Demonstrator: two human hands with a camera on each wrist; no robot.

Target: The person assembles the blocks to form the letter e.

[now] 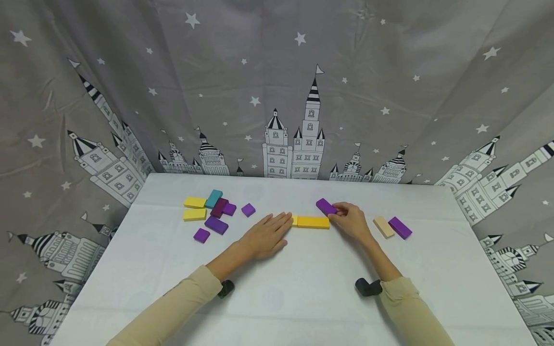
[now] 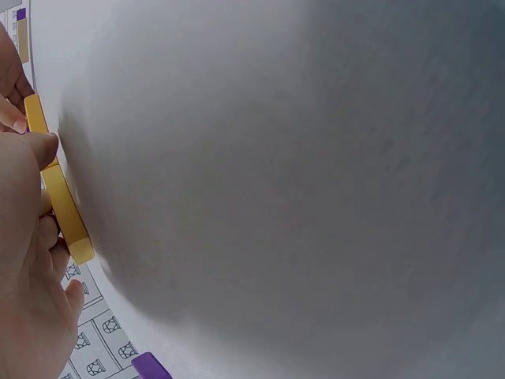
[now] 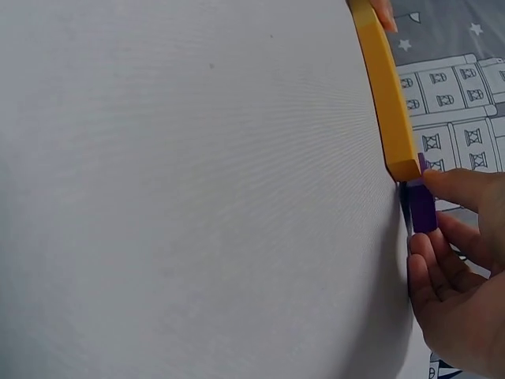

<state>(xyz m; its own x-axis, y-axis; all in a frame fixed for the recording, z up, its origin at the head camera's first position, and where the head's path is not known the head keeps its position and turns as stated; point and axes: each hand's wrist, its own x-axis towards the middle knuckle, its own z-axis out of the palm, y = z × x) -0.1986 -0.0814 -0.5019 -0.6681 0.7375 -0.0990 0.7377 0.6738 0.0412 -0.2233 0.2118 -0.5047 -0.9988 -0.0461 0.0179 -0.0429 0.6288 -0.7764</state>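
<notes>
My left hand [image 1: 268, 236] lies palm down, fingers extended over the left part of a row of yellow-orange blocks [image 1: 313, 222]. Two blocks of that row, end to end, show beside the hand in the left wrist view, where the fingers partly hide them. At the row's right end my right hand [image 1: 351, 221] pinches a purple rectangular block [image 1: 325, 206] between thumb and fingers. This purple block [image 3: 424, 207] sits just behind the end of the yellow-orange block [image 3: 387, 95] in the right wrist view.
Left on the white table [image 1: 277, 307] lie yellow blocks [image 1: 195, 214], a teal block [image 1: 214, 198], a maroon block [image 1: 219, 208] and several purple pieces [image 1: 216, 225]. A beige block [image 1: 384, 227] and another purple block [image 1: 400, 228] lie right. A castle-print curtain [image 1: 242, 96] stands behind.
</notes>
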